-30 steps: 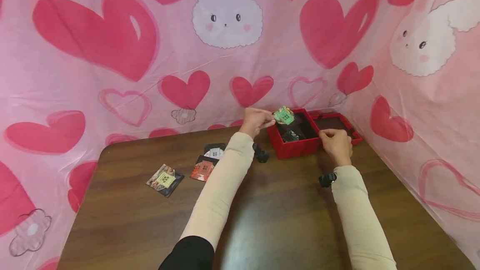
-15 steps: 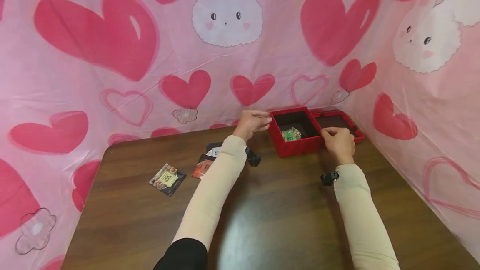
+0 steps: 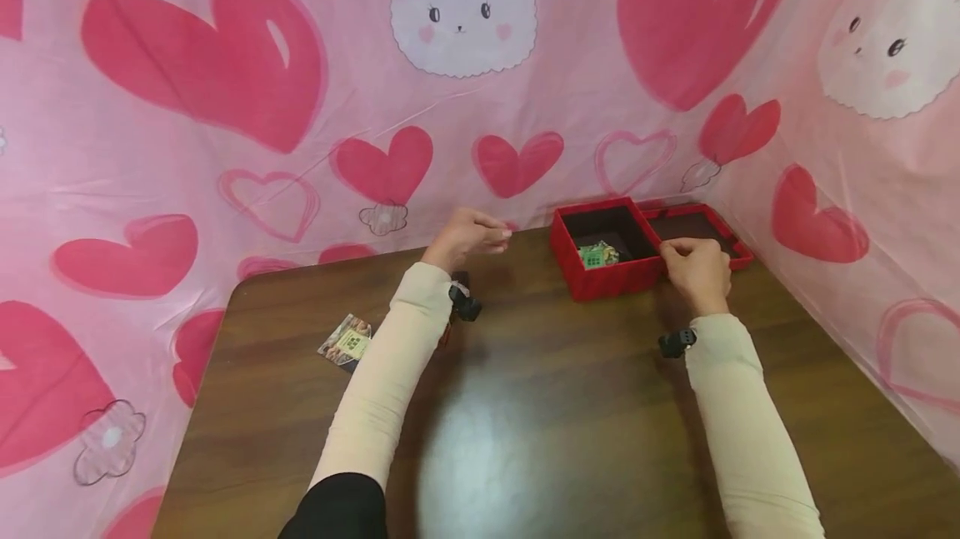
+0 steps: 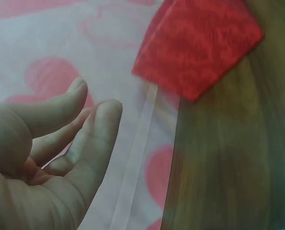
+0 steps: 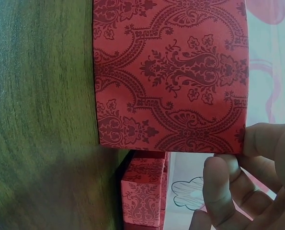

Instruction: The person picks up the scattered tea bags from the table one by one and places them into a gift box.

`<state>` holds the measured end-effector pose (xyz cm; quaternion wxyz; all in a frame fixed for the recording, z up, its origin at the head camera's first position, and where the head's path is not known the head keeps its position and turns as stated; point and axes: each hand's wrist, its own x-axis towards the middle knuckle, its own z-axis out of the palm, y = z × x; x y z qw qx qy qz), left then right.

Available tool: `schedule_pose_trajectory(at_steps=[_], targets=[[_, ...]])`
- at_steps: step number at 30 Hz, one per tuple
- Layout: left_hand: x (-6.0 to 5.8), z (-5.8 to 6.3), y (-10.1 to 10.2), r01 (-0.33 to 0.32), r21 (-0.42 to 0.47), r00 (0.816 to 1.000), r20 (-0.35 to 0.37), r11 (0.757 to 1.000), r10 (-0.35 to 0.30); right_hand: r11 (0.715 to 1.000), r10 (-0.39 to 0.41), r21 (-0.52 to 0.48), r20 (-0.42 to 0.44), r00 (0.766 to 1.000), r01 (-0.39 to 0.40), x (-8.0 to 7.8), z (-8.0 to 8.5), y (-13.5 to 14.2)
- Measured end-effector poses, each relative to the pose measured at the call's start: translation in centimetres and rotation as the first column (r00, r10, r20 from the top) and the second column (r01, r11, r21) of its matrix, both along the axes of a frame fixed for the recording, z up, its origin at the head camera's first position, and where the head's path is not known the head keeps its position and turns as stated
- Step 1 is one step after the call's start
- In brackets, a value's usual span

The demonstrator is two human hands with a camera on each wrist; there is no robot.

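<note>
A red patterned box (image 3: 611, 279), dark inside, stands at the back right of the table. Within it lies a small flat piece with a green label (image 3: 597, 255). My right hand (image 3: 697, 274) pinches the front right corner of its rim; in the right wrist view the thumb is on the front wall (image 5: 171, 81). Left of the box, my left hand (image 3: 471, 237) is in the air, fingers loosely bent and holding nothing. A square picture piece with a yellow label (image 3: 348, 342) lies on the table, partly behind the left sleeve. Other pieces are mostly hidden by that arm.
A shallow red lid (image 3: 731, 249), dark inside, lies right of the box. The brown wooden table (image 3: 570, 406) meets pink heart-patterned cloth (image 3: 292, 106) at the back and right.
My left hand let the green-labelled piece drop into the box, then moved left away from it. My right hand keeps its grip on the box corner. The head view shifted slightly.
</note>
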<state>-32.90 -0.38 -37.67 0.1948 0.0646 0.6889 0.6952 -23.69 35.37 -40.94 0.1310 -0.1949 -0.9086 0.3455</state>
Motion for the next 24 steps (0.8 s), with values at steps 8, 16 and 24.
schedule_pose_trajectory(at_steps=[8, 16, 24], targets=[[0.0, -0.1, -3.0, 0.013, -0.146, 0.999, -0.038, 0.989, -0.018, 1.000, 0.012, 0.002, 0.002, 1.000, -0.012, 0.1, 0.2, 0.1], [-0.2, -1.4, -5.3, -0.037, -0.198, 0.999, -0.010, 0.979, 0.036, 1.000, 0.013, 0.006, 0.004, 1.000, -0.013, 0.2, 0.2, 0.2], [-0.1, -2.5, -8.5, -0.116, -0.250, 0.993, -0.008, 0.961, 0.118, 1.000, 0.021, -0.007, -0.002, 1.000, -0.021, 0.2, 0.1, 0.0]])
